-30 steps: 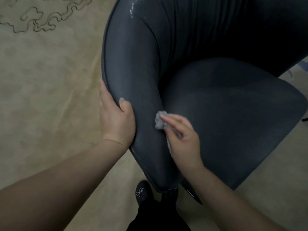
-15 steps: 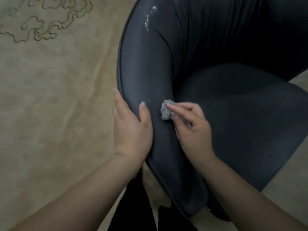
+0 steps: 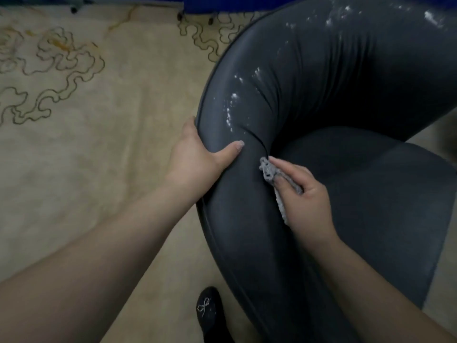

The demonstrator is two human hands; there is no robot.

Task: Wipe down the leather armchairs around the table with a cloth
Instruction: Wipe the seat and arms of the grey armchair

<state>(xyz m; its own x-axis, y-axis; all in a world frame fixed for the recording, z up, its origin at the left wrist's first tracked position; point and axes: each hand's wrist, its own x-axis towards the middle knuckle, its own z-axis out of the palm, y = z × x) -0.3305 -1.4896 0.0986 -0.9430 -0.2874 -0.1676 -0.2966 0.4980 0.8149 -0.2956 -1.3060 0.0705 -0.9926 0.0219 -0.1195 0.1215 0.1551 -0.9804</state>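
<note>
Right hand (image 3: 303, 194) pinches the cloth (image 3: 268, 169) — now higher up the armchair (image 3: 247, 219) arm's crease; left hand (image 3: 195, 157) grips the edge — wet streaks remain above.

armchair (image 3: 346, 169): dark leather, glossy wet streaks on armrest | cloth (image 3: 268, 170): grey, bunched against armrest crease

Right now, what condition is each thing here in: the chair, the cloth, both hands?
Dark grey leather armchair: shiny wet streaks along its upper arm and back.
Small grey cloth: bunched, pressed against the armchair's inner arm.
Right hand: holding the cloth.
Left hand: gripping the armchair's outer edge, thumb on top.
Black shoe: on the beige carpet.
</note>
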